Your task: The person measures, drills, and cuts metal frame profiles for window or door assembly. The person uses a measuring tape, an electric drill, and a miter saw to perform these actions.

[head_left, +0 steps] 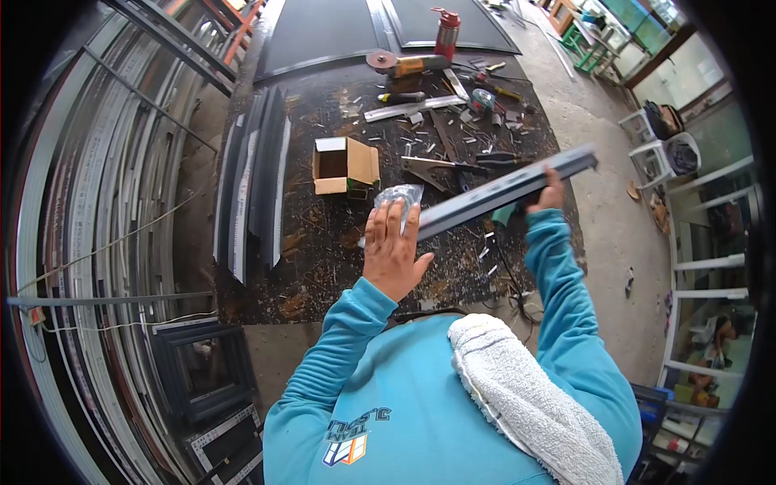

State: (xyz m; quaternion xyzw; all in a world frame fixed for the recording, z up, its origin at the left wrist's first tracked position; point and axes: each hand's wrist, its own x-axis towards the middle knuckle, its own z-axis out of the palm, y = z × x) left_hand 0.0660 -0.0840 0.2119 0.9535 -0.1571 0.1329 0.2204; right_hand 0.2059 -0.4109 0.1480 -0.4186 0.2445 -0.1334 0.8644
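Observation:
My right hand [551, 192] is closed around the right part of a long grey metal profile [509, 187], which slants across the right side of the workbench with its right end higher in view. My left hand [391, 252] lies palm down at the profile's left end, fingers stretched forward and thumb apart. Its fingertips reach a crumpled clear plastic bag [404, 192]; the bag's contents cannot be made out. Just beyond stands an open cardboard box [361, 162]. Past the profile lie locking pliers [428, 170] and another hand tool with dark handles [497, 159].
Dark profiles [263, 178] lie along the bench's left edge. Farther back are an angle grinder [408, 64], a red bottle [447, 34], a metal strip [414, 108] and scattered offcuts. Racked long profiles [105, 202] fill the left side. White chairs [667, 158] stand at right.

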